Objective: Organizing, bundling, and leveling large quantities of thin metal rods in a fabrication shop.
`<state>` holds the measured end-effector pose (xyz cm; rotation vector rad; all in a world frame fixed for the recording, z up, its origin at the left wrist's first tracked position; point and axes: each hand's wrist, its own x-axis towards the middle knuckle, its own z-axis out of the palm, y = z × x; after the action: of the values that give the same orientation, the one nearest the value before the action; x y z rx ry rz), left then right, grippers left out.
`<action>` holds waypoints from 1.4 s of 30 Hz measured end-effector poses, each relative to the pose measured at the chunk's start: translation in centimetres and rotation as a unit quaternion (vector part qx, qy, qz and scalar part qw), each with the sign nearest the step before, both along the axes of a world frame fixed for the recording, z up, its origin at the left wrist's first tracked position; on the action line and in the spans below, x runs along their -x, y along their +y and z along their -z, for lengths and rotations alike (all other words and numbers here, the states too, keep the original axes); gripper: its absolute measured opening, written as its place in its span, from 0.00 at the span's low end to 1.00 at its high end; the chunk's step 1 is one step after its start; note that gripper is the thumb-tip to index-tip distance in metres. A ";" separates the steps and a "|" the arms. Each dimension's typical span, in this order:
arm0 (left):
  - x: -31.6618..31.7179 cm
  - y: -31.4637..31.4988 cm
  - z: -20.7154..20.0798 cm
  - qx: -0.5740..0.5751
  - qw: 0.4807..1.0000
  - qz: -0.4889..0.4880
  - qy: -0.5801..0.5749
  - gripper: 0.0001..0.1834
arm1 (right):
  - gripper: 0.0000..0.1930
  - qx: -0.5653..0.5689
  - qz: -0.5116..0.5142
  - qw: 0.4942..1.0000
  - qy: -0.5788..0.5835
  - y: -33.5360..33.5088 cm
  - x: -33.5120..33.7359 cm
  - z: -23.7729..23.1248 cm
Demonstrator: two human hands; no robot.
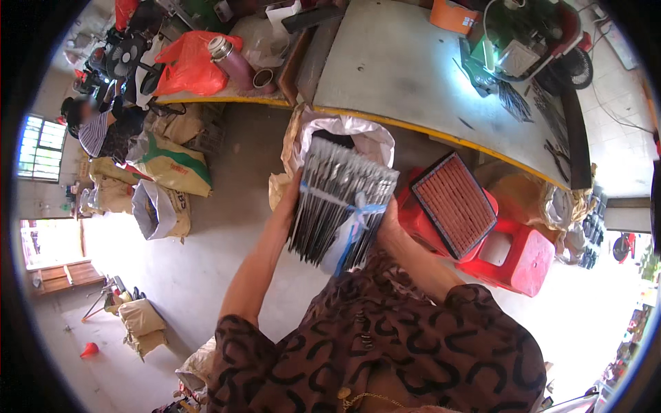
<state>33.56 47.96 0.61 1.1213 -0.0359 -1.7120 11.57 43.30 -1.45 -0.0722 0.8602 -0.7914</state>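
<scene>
Head view: 2 hands. Left hand point(295, 189) and right hand point(390, 220) grip opposite sides of 1 blue-tied bundle point(336, 206); pieces too dense to count. Bundle overlaps mouth of 1 open sack point(381, 140); can't tell if touching. Right of bundle: 1 slatted pad point(454, 205) on red stool point(531, 263), one or two. Beyond bundle: worktop point(399, 62), 1 orange bin point(449, 16). Beyond-left: 1 thermos point(234, 64), 1 cup point(264, 80).

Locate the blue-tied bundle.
Near the centre of the head view, the blue-tied bundle is held between the left hand and right hand, partly covering the white-lined sack.
</scene>
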 end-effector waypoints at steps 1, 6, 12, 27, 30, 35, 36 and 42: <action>-0.3 -3.3 -0.9 -0.026 0.999 0.043 -0.014 0.35 | 0.33 0.008 0.010 1.000 -0.020 -2.1 0.3 0.6; -2.0 -21.1 -1.5 0.004 0.971 0.150 -0.184 0.34 | 0.32 -0.014 0.126 0.992 0.012 -11.8 -0.4 -1.9; 2.9 -35.6 -14.4 0.165 0.841 0.312 -0.409 0.44 | 0.26 0.055 0.169 0.977 0.118 -23.3 2.9 -0.7; 5.5 -42.9 -5.0 0.210 0.560 0.307 -0.740 0.73 | 0.16 0.321 -0.025 0.426 0.846 -30.9 14.3 2.0; 5.4 -42.2 -5.3 0.196 0.561 0.298 -0.747 0.74 | 0.19 0.316 -0.057 0.396 0.861 -30.8 13.7 2.0; 5.8 -39.3 -4.1 0.335 0.528 0.102 -0.774 0.52 | 0.18 0.297 -0.070 0.367 0.879 -30.9 12.8 1.6; 6.3 -38.0 -4.5 0.347 0.634 0.049 -0.689 0.39 | 0.18 0.295 -0.069 0.364 0.881 -31.0 13.1 1.6; 6.2 -34.2 -4.9 0.357 0.588 -0.059 -0.724 0.11 | 0.19 0.289 -0.079 0.354 0.886 -31.1 12.8 1.7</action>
<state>27.31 13.71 5.50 1.4644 -1.4806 -0.1093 -1.23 12.24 -3.11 -1.9942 2.4947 -0.4958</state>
